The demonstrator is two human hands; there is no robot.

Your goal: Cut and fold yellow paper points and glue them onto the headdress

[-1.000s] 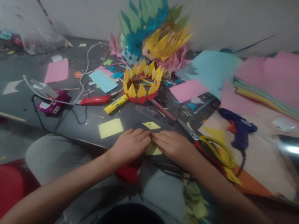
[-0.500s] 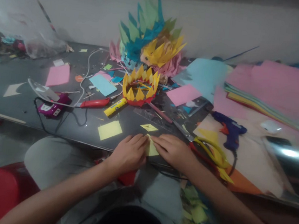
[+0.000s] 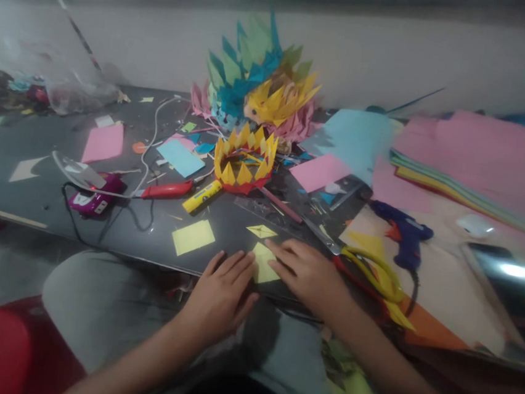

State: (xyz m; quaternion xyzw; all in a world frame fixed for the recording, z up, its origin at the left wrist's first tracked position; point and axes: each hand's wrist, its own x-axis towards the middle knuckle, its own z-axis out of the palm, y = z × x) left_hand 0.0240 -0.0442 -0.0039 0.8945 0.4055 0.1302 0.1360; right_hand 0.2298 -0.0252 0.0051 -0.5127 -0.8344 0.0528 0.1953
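A small folded piece of pale yellow paper [image 3: 265, 266] lies at the table's front edge between my hands. My left hand [image 3: 222, 292] rests flat with its fingers stretched out, fingertips at the paper's left edge. From the right, my right hand [image 3: 311, 275] reaches over the paper with fingers apart, the tips on or just above it. Just beyond lies a folded yellow diamond [image 3: 261, 231]. A flat yellow sheet [image 3: 193, 237] is to the left. Farther back stands a yellow and red paper crown [image 3: 243, 161].
Yellow-handled scissors [image 3: 373, 271] and a blue glue gun [image 3: 401, 232] lie right, near a phone [image 3: 507, 289]. Behind the yellow glue stick [image 3: 202, 196] is a red-handled tool [image 3: 168, 189], its cord by a purple power adapter [image 3: 95, 196]. Colourful paper pieces [image 3: 265, 73] stand against the wall.
My left hand has drawn back from the paper and flattened out. The right fingers have spread, and more of the yellow paper shows. The view has tilted slightly upward.
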